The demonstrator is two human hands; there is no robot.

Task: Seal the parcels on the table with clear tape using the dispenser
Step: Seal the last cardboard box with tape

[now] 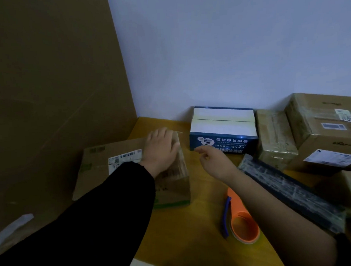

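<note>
A brown cardboard parcel [115,168] with a white barcode label lies on the yellow table [187,223] at the left. My left hand [161,150] rests flat on its far right top corner, fingers straight. My right hand [212,159] hovers just right of that parcel, in front of a blue box [223,128] with white top flaps. Its fingers are loosely curled and hold nothing. The orange tape dispenser [243,225] with a blue handle lies on the table under my right forearm, untouched.
Several taped brown parcels [325,129] are stacked at the right by the wall. A long dark flat package [291,191] lies diagonally beside my right arm. A big sheet of cardboard [52,88] stands on the left.
</note>
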